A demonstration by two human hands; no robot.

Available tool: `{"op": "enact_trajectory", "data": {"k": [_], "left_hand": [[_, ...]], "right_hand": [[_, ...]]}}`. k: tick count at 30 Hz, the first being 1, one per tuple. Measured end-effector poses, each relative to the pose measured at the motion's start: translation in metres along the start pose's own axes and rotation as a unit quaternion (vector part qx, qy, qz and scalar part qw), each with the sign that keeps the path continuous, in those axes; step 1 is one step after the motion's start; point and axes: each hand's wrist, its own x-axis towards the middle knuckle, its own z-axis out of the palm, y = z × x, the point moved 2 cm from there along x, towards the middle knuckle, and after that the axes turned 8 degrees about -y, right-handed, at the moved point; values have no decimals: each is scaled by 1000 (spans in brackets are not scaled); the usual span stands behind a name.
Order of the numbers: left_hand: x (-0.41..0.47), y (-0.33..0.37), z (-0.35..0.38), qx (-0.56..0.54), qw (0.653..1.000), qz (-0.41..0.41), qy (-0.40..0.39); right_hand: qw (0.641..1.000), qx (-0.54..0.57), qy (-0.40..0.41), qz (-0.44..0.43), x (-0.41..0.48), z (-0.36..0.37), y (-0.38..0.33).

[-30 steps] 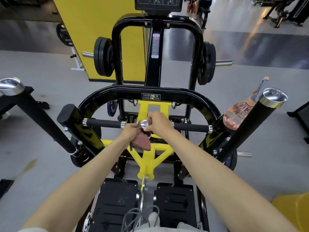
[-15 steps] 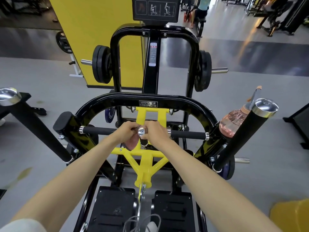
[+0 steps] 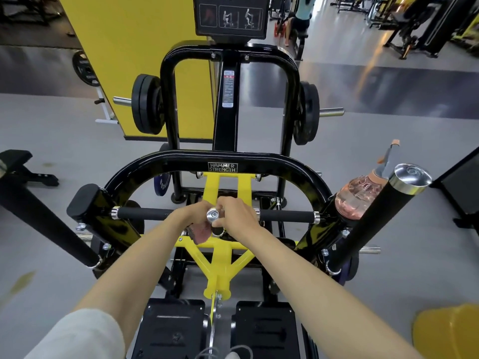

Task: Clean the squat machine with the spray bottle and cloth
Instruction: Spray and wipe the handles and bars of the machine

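The frame of the squat machine [image 3: 228,158] is glossy black painted metal, its struts [image 3: 223,257] smooth yellow. The cross handle [image 3: 145,213] wears a matt black grip between polished chrome collars [image 3: 316,217]. The cloth [image 3: 201,233] looks coarsely woven; the spray bottle [image 3: 357,195] is translucent pink plastic.

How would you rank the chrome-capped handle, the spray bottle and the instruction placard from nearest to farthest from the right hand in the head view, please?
From the right hand:
1. chrome-capped handle: right at its fingers, in the centre.
2. spray bottle: out to the right, on the machine's frame.
3. instruction placard: farthest, atop the upright at the far end.
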Motion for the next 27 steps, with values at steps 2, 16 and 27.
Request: {"op": "enact_trajectory", "data": {"k": [2,16,27], "left_hand": [[0,4,-5,-60,998,-9,-20],[-24,46,-38,-44,992,-17,-120],[-56,61,-48,-8,998,6,-61]], "right_hand": [[1000,1,2,-1,0,-1,-1],[1000,-6,8,17,0,-3,-1],[995,35,70,56,-21,11,17]]}}
